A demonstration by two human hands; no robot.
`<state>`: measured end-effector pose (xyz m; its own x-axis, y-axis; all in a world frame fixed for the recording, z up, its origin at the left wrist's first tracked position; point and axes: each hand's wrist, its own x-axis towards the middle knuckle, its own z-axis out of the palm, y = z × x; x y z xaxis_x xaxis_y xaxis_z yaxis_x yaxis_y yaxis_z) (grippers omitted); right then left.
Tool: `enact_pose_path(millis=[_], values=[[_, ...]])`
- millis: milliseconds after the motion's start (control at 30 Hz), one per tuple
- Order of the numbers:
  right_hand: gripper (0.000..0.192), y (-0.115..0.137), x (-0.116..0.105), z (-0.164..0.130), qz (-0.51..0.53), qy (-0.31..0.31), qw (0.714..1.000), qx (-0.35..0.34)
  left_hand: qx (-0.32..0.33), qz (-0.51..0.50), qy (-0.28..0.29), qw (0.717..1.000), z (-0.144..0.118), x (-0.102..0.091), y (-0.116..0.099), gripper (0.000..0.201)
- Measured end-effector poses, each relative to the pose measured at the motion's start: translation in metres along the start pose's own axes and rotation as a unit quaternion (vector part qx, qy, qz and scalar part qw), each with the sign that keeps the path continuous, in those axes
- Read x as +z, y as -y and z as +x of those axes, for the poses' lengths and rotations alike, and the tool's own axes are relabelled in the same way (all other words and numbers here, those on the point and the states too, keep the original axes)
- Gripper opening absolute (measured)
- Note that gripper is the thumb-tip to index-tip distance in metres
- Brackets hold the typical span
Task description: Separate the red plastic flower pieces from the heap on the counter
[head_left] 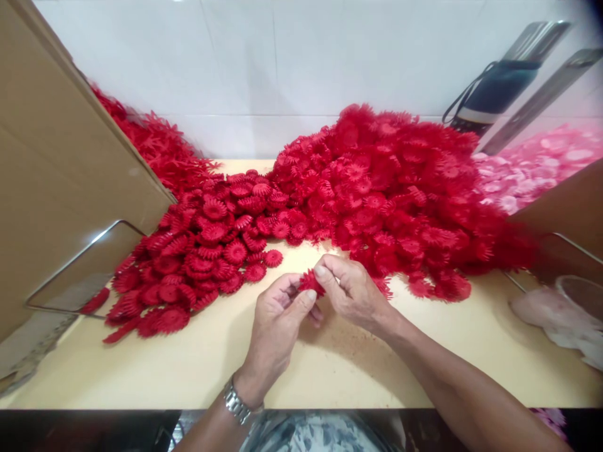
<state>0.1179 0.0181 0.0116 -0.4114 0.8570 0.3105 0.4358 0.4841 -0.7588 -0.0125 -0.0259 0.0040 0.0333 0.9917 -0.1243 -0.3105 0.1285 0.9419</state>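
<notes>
My left hand point(277, 317) and my right hand point(351, 292) meet above the pale table point(155, 370), both pinching one small red plastic flower piece point(309, 282) between thumbs and fingertips. A metal watch sits on my left wrist. Just beyond my hands lies a big heap of red flower pieces point(391, 194). A flatter spread of the same red pieces point(202, 257) lies to the left of my hands.
A cardboard box point(56, 182) leans at the left with a metal wire frame point(75, 263) beside it. Pink flower pieces point(537, 166) pile up at the back right. A white tiled wall point(264, 69) closes the far edge. A clear bag point(560, 314) lies at the right.
</notes>
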Motion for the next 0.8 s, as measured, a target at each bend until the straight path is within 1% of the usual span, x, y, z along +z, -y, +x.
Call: enact_pose_path(millis=[133, 233, 300, 400, 467, 533, 567, 600, 667, 733, 800], values=[[0.032, 0.0, 0.004, -0.001, 0.005, -0.013, 1.0, 0.018, 0.004, -0.015, -0.014, 1.0, 0.0, 0.004, 0.002, 0.008], [0.035, -0.001, 0.005, -0.001, 0.028, 0.003, 0.999, 0.045, 0.001, -0.016, -0.03, 0.999, 0.001, 0.004, 0.002, 0.011], [0.031, -0.002, 0.003, 0.0, 0.036, 0.002, 0.999, 0.036, -0.009, -0.011, -0.048, 0.999, 0.001, 0.003, 0.001, 0.012], [0.016, -0.002, -0.003, 0.001, 0.064, -0.021, 0.998, -0.003, -0.018, -0.008, -0.072, 0.997, 0.002, 0.0, -0.001, 0.014], [0.014, -0.003, -0.007, 0.001, 0.089, -0.001, 0.996, -0.016, -0.016, -0.008, -0.065, 0.998, 0.002, -0.002, -0.002, 0.014], [0.013, -0.002, -0.009, 0.002, 0.114, 0.042, 0.992, -0.01, -0.016, -0.008, -0.043, 0.999, 0.002, -0.003, -0.003, 0.013], [0.014, -0.002, -0.009, 0.002, 0.124, 0.054, 0.991, -0.003, -0.018, -0.007, -0.034, 0.999, 0.002, -0.004, -0.003, 0.013], [0.015, -0.001, -0.008, 0.002, 0.126, 0.05, 0.991, 0.007, -0.022, -0.002, -0.028, 0.999, 0.001, -0.004, -0.004, 0.013], [0.015, 0.001, -0.005, 0.003, 0.097, 0.004, 0.995, 0.011, -0.033, 0.018, -0.019, 0.999, 0.001, -0.005, -0.005, 0.015], [0.016, 0.001, -0.005, 0.005, 0.043, -0.052, 0.998, -0.008, -0.034, 0.038, -0.012, 0.999, 0.0, -0.007, -0.005, 0.018], [0.017, -0.003, -0.013, 0.008, -0.016, -0.124, 0.992, -0.019, -0.03, 0.042, -0.004, 0.999, -0.001, -0.008, -0.006, 0.018]])
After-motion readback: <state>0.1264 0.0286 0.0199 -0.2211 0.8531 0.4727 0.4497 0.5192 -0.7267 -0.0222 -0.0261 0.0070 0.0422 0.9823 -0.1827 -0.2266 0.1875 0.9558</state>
